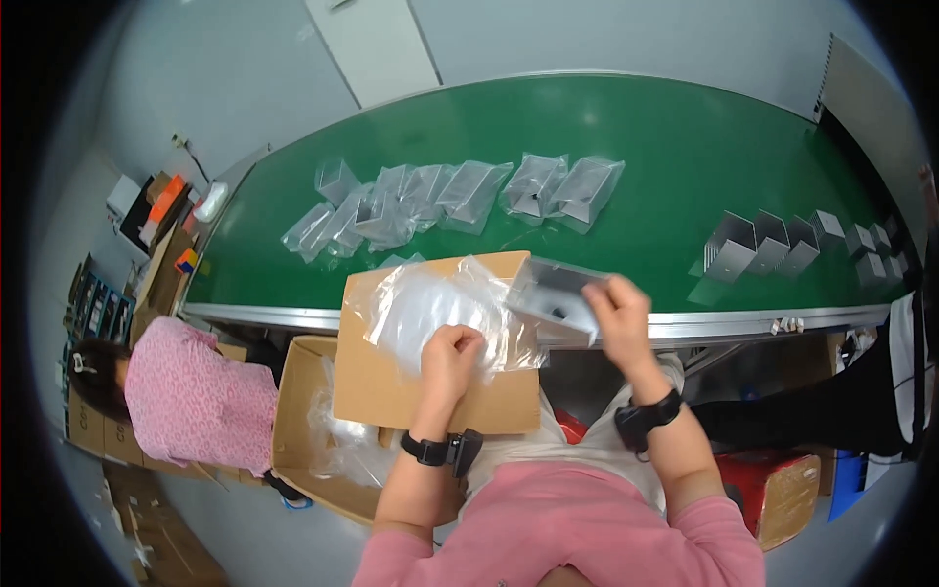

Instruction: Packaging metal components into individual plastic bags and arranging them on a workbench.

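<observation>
My left hand [450, 367] is closed, with its fingertips pinched on a clear plastic bag [416, 308]. The bag lies among other clear bags on a brown cardboard piece [377, 391] in front of me. My right hand [620, 318] grips a grey box-shaped metal housing [559, 292] by its right end, and the fingers are slightly blurred. The housing's left end is beside the bag's opening and overlaps the film; whether it is inside cannot be made out. Farther off on the green table, several bagged metal housings [471, 194] stand in a row.
Several unbagged grey housings [732, 247] stand on the right of the green table [646, 137]. A metal strip [724, 325] edges its near side. An open carton [298, 421] with loose plastic film is at my left. People sit nearby: a pink sleeve [205, 391] left, a dark-clothed leg [802, 406] right.
</observation>
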A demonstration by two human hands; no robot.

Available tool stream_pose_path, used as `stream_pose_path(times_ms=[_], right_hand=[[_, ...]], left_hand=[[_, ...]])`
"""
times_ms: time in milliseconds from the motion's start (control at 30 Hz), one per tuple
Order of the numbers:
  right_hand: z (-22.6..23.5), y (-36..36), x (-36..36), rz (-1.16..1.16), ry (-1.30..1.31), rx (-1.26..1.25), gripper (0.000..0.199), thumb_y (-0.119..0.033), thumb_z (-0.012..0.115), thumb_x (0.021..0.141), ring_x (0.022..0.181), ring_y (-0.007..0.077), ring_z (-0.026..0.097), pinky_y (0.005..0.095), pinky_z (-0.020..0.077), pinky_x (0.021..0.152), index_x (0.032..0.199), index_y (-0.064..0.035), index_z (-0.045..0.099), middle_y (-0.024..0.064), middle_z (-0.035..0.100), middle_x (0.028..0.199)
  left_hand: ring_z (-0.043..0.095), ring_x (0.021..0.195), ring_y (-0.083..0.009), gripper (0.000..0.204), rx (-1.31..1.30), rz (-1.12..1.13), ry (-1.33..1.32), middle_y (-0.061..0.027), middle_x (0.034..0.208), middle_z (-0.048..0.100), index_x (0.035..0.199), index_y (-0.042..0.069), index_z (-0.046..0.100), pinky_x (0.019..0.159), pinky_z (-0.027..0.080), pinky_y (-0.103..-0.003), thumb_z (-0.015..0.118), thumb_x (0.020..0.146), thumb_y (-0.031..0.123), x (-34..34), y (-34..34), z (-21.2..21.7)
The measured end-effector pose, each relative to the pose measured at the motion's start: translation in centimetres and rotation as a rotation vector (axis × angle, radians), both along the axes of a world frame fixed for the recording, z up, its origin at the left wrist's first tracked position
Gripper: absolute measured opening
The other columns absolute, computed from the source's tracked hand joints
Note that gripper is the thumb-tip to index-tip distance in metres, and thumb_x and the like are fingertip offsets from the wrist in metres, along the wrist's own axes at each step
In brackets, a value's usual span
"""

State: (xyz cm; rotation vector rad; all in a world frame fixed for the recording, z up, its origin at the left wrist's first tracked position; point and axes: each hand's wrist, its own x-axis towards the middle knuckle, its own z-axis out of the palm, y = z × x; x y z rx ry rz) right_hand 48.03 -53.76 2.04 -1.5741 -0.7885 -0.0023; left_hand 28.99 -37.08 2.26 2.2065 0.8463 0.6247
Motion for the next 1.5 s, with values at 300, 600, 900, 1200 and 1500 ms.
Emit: stream_pose_path(times_ms=[300, 600, 900, 1200, 1500], right_hand=[[-2.8, 3.0, -4.6, 0.003, -0.005, 0.061, 0.011, -0.003, 0.061, 0.084, 0.076, 0.0316, 0.062, 0.0342, 0.049, 0.066, 0.093, 0.0033, 0.064, 0.0159, 0.063, 0.084], [-4.5, 2.9, -5.0, 0.129, 0.075, 0.016, 0.013, -0.011, 0.062, 0.085, 0.076, 0.033, 0.062, 0.0372, 0.0495, 0.067, 0.092, -0.0012, 0.066, 0.0138, 0.063, 0.083], [-5.3, 2.7, -5.3, 0.095, -0.115, 0.002, 0.013, -0.013, 0.064, 0.082, 0.077, 0.0304, 0.064, 0.0379, 0.0522, 0.068, 0.091, -0.005, 0.068, 0.0108, 0.065, 0.083], [-6.3, 3.2, -4.8, 0.132, -0.201, -0.034, 0.014, -0.015, 0.06, 0.078, 0.079, 0.0322, 0.064, 0.0409, 0.0526, 0.07, 0.087, -0.0055, 0.066, 0.0133, 0.064, 0.083], [-4.6, 3.2, -4.8, 0.427, -0.201, -0.195, 0.049, -0.016, 0.065, 0.082, 0.099, 0.0362, 0.057, 0.0421, 0.0483, 0.079, 0.126, -0.0019, 0.048, 0.0184, 0.055, 0.103]], left_hand=[[0.056, 0.062, -0.0151, 0.009, -0.137, 0.018, 0.022, -0.0088, 0.07, 0.06, 0.087, -0.001, 0.066, 0.061, 0.047, -0.029, 0.065, 0.083, 0.007, -0.2, -0.3, -1.4], [0.05, 0.061, -0.0042, 0.016, -0.503, 0.1, -0.154, 0.0017, 0.074, 0.06, 0.097, -0.001, 0.067, 0.052, 0.039, -0.019, 0.06, 0.092, 0.013, -1.0, 0.1, -1.2], [0.052, 0.07, -0.0038, 0.017, -0.363, 0.147, -0.231, 0.002, 0.083, 0.063, 0.099, 0.004, 0.069, 0.057, 0.04, -0.019, 0.062, 0.092, 0.018, -1.5, 0.0, -0.3], [0.055, 0.081, -0.0128, 0.02, 0.039, 0.075, -0.236, -0.0051, 0.09, 0.064, 0.101, -0.001, 0.065, 0.069, 0.043, -0.025, 0.057, 0.094, 0.016, -0.8, 0.1, -0.5], [0.054, 0.08, -0.0187, 0.012, 0.294, -0.032, -0.174, -0.0078, 0.089, 0.06, 0.092, -0.001, 0.062, 0.07, 0.044, -0.03, 0.06, 0.09, 0.01, -1.6, -1.1, -1.2]])
